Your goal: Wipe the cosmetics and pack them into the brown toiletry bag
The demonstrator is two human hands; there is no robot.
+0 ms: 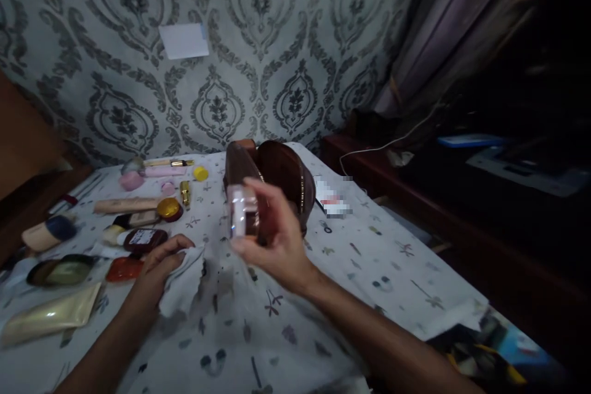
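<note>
A room in a home, by the look of it.
We see patterned wallpaper [258,74] at twelve o'clock, a curtain [429,24] at one o'clock, and a printed cloth [286,338] over the table, with bottles and tubes of cosmetics [143,239] at ten o'clock.

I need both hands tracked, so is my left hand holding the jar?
No, the right hand holds the jar, while the left holds a white cloth.

Head-worn, facing forward and down
</note>
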